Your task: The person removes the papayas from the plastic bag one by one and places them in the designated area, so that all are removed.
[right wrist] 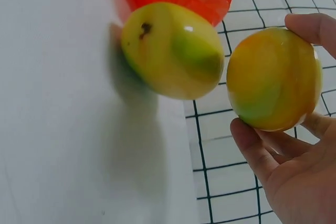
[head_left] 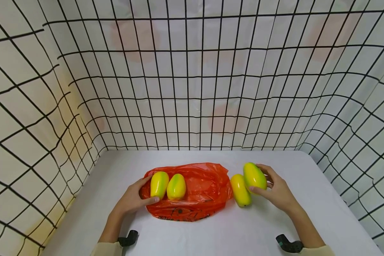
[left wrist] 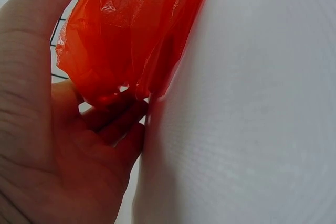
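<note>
Two glossy yellow-green mangoes, a left one [head_left: 159, 185] and a neighbour [head_left: 176, 187], lie side by side on a red plastic bag [head_left: 204, 185]. My left hand [head_left: 132, 197] spans the bag's left end, its thumb by the left mango's lower end. In the left wrist view, relaxed fingers [left wrist: 118, 124] touch the bag's edge from below. My right hand [head_left: 276, 190] grips another mango [head_left: 254, 176] between thumb and fingers, raised at the bag's right. Below and left of it, a further mango [head_left: 241, 190] lies against the bag's right edge, its dark stem spot showing in the right wrist view.
The white table [head_left: 236, 231] carries the bag and fruit. Black grid netting [head_left: 195, 89] over white sheeting rises at the back and both sides. Dark wrist-worn devices sit at the left cuff [head_left: 128, 238] and the right cuff [head_left: 289, 244].
</note>
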Action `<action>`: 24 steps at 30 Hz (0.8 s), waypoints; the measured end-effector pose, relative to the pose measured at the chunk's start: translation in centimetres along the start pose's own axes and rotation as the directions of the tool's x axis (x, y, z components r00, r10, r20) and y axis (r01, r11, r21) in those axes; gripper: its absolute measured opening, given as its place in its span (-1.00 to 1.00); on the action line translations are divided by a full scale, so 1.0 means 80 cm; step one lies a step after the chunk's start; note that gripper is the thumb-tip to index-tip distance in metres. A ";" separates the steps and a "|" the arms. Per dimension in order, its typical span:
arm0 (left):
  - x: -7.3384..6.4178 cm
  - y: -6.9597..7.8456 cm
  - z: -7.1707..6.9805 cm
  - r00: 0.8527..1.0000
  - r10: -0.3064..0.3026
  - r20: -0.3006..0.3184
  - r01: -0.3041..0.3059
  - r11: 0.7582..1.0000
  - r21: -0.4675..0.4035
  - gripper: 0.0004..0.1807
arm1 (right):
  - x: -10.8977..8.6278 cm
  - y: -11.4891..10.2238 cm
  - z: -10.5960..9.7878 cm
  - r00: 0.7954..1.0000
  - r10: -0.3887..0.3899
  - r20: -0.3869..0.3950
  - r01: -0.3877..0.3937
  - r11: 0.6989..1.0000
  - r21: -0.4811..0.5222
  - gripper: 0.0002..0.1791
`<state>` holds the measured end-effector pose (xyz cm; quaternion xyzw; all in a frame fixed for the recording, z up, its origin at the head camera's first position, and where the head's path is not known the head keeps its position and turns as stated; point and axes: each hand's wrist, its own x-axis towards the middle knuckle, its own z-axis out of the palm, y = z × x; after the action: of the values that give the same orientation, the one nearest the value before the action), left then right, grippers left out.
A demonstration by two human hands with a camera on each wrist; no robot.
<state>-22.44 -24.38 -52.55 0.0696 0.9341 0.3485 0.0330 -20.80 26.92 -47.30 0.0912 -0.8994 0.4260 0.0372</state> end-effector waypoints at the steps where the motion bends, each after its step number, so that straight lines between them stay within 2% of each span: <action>1: 0.000 0.000 0.000 1.000 -0.001 0.003 0.001 1.000 0.002 0.19 | -0.001 0.002 -0.002 1.000 -0.002 0.000 0.002 1.000 -0.010 -0.08; 8: 0.002 0.001 -0.001 1.000 -0.005 0.000 0.005 1.000 -0.009 0.18 | -0.005 0.015 -0.014 1.000 0.011 -0.006 -0.012 0.998 -0.054 -0.07; 17: -0.002 0.001 0.001 1.000 -0.014 0.000 0.014 1.000 -0.012 0.19 | -0.007 0.035 -0.016 0.999 0.028 0.016 -0.027 0.996 -0.082 -0.06; 24: -0.001 0.000 0.000 1.000 -0.017 -0.004 0.017 1.000 -0.008 0.19 | -0.006 0.045 -0.017 0.995 0.071 0.067 -0.064 0.992 -0.105 -0.05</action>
<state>-22.37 -24.39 -52.55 0.0609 0.9333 0.3522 0.0343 -21.08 30.25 -49.28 0.0738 -0.9234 0.3768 -0.0045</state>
